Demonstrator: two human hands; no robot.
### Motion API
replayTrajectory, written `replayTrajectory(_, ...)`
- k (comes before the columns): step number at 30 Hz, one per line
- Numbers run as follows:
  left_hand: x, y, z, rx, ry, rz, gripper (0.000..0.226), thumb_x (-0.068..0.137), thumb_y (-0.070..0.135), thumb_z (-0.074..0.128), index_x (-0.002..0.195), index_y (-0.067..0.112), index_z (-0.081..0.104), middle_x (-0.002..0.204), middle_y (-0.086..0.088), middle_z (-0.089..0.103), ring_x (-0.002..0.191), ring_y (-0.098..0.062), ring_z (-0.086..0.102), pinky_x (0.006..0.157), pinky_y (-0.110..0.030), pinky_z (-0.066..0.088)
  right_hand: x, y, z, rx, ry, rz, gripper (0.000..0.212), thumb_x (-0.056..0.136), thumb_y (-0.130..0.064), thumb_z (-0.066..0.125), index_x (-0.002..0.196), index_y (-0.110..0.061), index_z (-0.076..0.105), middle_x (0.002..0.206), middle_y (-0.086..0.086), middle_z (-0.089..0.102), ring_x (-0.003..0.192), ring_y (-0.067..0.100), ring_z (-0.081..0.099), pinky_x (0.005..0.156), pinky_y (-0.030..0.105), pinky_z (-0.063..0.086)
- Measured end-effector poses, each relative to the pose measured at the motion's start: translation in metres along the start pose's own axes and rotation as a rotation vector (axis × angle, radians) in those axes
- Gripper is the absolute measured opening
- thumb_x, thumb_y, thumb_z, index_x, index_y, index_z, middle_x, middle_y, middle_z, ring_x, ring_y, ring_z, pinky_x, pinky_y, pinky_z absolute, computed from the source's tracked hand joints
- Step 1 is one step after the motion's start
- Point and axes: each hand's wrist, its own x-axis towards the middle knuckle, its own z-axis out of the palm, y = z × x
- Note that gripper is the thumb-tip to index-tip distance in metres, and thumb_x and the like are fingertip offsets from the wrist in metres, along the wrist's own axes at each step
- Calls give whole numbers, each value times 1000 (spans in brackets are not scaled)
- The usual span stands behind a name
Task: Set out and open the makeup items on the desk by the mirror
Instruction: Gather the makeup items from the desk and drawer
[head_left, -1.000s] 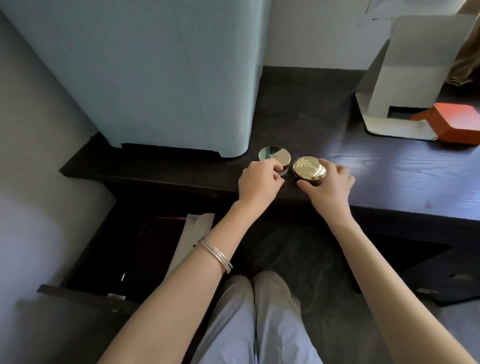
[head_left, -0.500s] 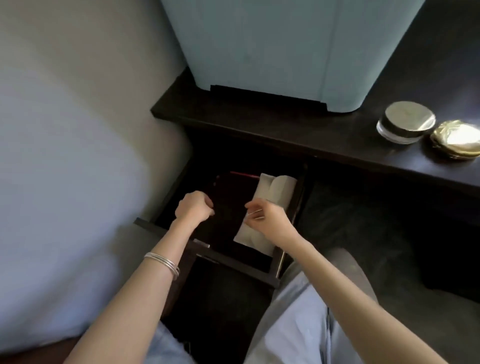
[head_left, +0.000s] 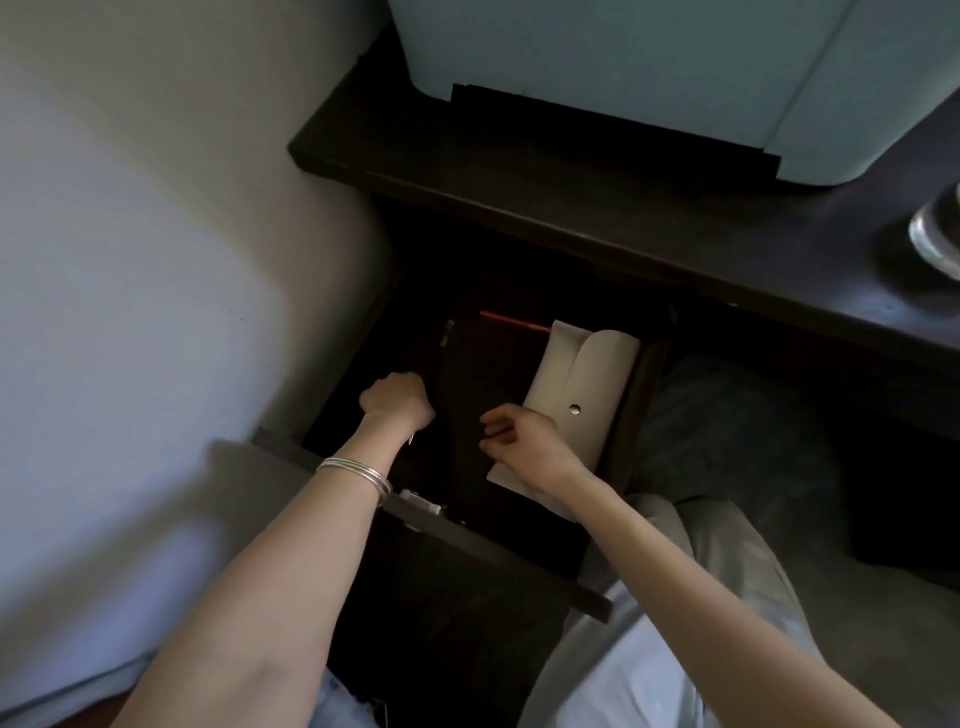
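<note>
The dark desk's (head_left: 597, 228) drawer (head_left: 498, 556) stands pulled out, and both my hands are inside it. My left hand (head_left: 397, 400) is curled into a fist at the drawer's left side, and a thin metallic tip sticks out beneath it. My right hand (head_left: 519, 441) hovers beside a cream snap pouch (head_left: 582, 379) with fingertips drawn together; whatever lies between them is lost in the dark. A red pencil (head_left: 514, 321) and a dark pencil (head_left: 447, 332) lie at the drawer's back. One glass jar (head_left: 935, 239) shows on the desk at the right edge.
A large light-blue box (head_left: 649, 67) sits on the desk above the drawer. A pale wall (head_left: 156, 260) runs close along the left. My knees in light trousers (head_left: 675, 597) are just right of the drawer front.
A second ago both hands held the two jars on the desk. They have left the jars and dropped into the open drawer; my view has swung down and left.
</note>
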Motion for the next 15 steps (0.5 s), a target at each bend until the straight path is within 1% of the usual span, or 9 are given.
replayTrajectory(2, -6, 4, -7, -1, -17, 25, 43, 89, 35, 60, 123, 10, 53, 117, -10, 59, 108, -28, 59, 76, -33, 43, -2, 0, -4, 2, 22, -31, 36, 90, -9, 59, 126, -12, 53, 118, 5, 58, 101, 10, 55, 80, 13, 44)
replayTrajectory(4, -17, 7, -17, -48, -18, 80, 40, 88, 35, 60, 118, 10, 55, 109, -8, 61, 101, -26, 61, 76, -32, 48, -9, -5, -9, 9, 72, -82, 34, 91, -9, 57, 124, -14, 55, 114, -1, 58, 100, 7, 55, 70, 6, 41)
replayTrajectory(5, -23, 7, -22, -99, -35, 121, 34, 88, 32, 60, 114, 9, 56, 102, -6, 63, 95, -24, 63, 77, -32, 51, -15, -9, -13, 12, 104, -118, 33, 91, -8, 57, 123, -14, 56, 113, -1, 59, 101, 7, 55, 69, 4, 41)
replayTrajectory(7, -37, 7, -33, -228, -76, 217, 15, 90, 20, 60, 100, 10, 56, 89, -4, 65, 81, -19, 66, 76, -32, 53, -26, -19, -25, -27, 188, -221, 31, 91, -7, 56, 121, -14, 59, 118, 1, 59, 106, 8, 53, 75, 2, 39)
replayTrajectory(8, -48, 7, -39, -281, -94, 267, 6, 91, 15, 59, 91, 13, 54, 83, -3, 64, 74, -16, 64, 70, -29, 51, -32, -24, -32, -79, 235, -274, 31, 91, -8, 57, 121, -15, 60, 121, 2, 58, 110, 10, 52, 80, 4, 36)
replayTrajectory(9, -59, 7, -45, -313, -93, 311, 12, 91, 12, 58, 83, 16, 50, 80, -2, 63, 68, -13, 61, 63, -26, 47, -38, -27, -39, -145, 276, -318, 31, 91, -10, 58, 121, -16, 61, 124, 1, 57, 115, 13, 49, 86, 9, 32)
replayTrajectory(11, -82, 6, -59, -319, -50, 393, 21, 93, 14, 57, 77, 20, 44, 81, -2, 62, 62, -9, 54, 58, -23, 41, -49, -33, -53, -269, 327, -379, 33, 90, -14, 59, 122, -20, 60, 129, -1, 54, 124, 19, 42, 96, 19, 27)
replayTrajectory(13, -109, 9, -74, -335, -19, 469, 18, 94, 17, 56, 78, 20, 46, 80, -1, 62, 60, -8, 49, 55, -22, 37, -65, -38, -66, -355, 313, -407, 35, 91, -18, 59, 126, -22, 58, 134, -2, 52, 127, 21, 39, 104, 31, 28)
replayTrajectory(15, -138, 13, -89, -375, -14, 545, 15, 94, 18, 56, 81, 19, 48, 76, 1, 63, 57, -7, 47, 54, -20, 37, -85, -42, -77, -372, 291, -430, 33, 91, -19, 59, 123, -22, 59, 128, -2, 56, 122, 18, 47, 102, 33, 38)
